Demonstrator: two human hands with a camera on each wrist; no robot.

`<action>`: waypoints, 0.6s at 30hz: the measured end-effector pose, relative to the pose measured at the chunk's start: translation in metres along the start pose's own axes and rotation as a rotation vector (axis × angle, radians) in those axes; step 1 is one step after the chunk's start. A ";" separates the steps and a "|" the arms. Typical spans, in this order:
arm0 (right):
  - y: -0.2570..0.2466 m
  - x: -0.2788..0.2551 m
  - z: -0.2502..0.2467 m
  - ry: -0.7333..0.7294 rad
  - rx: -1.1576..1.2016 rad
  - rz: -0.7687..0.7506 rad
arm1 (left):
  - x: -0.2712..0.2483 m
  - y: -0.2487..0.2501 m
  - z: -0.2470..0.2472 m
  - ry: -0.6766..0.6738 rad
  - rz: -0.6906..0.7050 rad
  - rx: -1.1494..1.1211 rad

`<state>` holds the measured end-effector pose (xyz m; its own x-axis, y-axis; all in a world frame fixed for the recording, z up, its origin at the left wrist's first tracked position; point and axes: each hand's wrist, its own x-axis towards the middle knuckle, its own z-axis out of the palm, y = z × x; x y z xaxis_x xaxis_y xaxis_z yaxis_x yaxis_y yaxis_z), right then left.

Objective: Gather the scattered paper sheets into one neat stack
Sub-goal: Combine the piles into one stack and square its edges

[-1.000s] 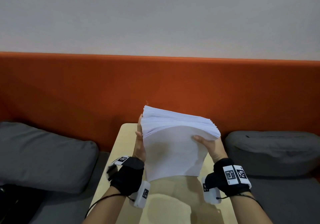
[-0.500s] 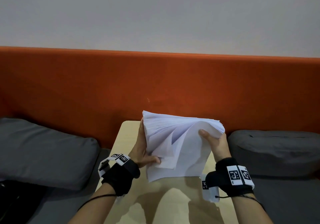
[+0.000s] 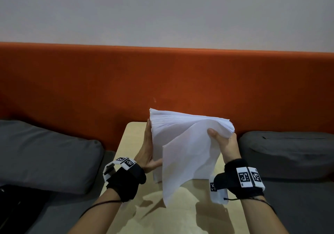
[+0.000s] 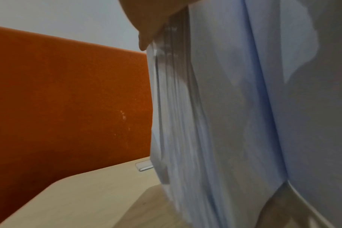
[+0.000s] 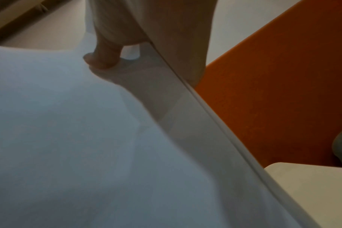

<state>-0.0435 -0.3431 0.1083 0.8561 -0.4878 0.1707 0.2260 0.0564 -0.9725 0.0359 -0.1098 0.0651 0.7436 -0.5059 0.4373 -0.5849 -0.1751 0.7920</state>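
A thick stack of white paper sheets (image 3: 182, 134) stands on edge above the light wooden table (image 3: 133, 143), held between both hands. My left hand (image 3: 148, 154) clasps the stack's left side, its thumb on the near face low down. My right hand (image 3: 224, 141) grips the upper right corner, thumb pressed on the front sheet. One loose front sheet (image 3: 180, 170) hangs askew, its corner drooping toward me below the rest. In the left wrist view the fanned sheet edges (image 4: 182, 123) fill the right side. The right wrist view shows the thumb (image 5: 101, 60) on the paper (image 5: 68, 138).
An orange upholstered backrest (image 3: 162, 78) runs behind the table. Grey cushions lie on the bench at the left (image 3: 45, 154) and at the right (image 3: 289, 148). A dark object (image 3: 16, 206) sits at the lower left. The table's near part (image 3: 171, 219) shows bare wood.
The fanned sheets have closed up under my right thumb, and a front sheet has slipped down and toward me. My left thumb stays low on the stack's near face.
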 end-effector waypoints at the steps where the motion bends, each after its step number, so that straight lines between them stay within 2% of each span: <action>1: 0.001 0.001 -0.001 0.008 0.009 0.002 | 0.001 -0.006 0.003 0.037 -0.010 -0.031; 5: 0.002 0.006 0.002 0.033 0.003 0.005 | 0.000 -0.008 0.015 0.181 -0.016 -0.214; 9: 0.002 0.008 0.006 0.008 0.013 0.017 | -0.002 -0.005 0.020 0.145 0.007 -0.167; 11: 0.000 0.006 0.004 -0.046 -0.002 0.017 | 0.009 -0.006 0.019 0.209 -0.071 -0.099; 13: 0.001 0.003 -0.003 -0.101 -0.031 0.013 | 0.021 -0.012 0.014 0.250 -0.181 -0.140; 15: 0.002 0.000 -0.010 -0.141 -0.029 0.004 | 0.030 -0.021 0.009 0.199 -0.277 -0.238; 18: 0.002 -0.002 -0.018 -0.150 0.019 -0.024 | 0.034 -0.015 0.007 0.123 -0.319 -0.320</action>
<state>-0.0532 -0.3580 0.1035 0.9099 -0.3533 0.2173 0.2552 0.0637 -0.9648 0.0674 -0.1307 0.0650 0.9142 -0.3620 0.1821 -0.2056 -0.0272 0.9783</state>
